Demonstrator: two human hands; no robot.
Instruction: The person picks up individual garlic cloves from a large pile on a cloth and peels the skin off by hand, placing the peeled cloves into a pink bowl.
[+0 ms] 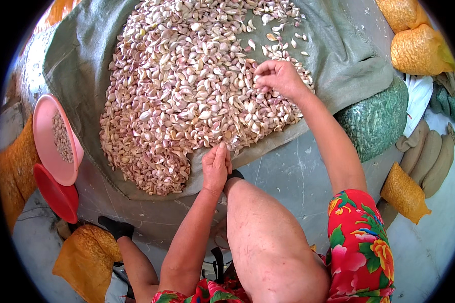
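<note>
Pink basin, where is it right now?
In the head view, the pink basin is at the left, beside the green tarp, just above the red basin.

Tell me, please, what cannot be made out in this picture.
All in the head view:
Inside of the left hand: hidden by its closed grip.
What, if anything, the right hand pinches: too small against the garlic cloves.
Garlic cloves' far end: cut off by top edge.
Part of the red basin: hidden by the pink basin.
</note>
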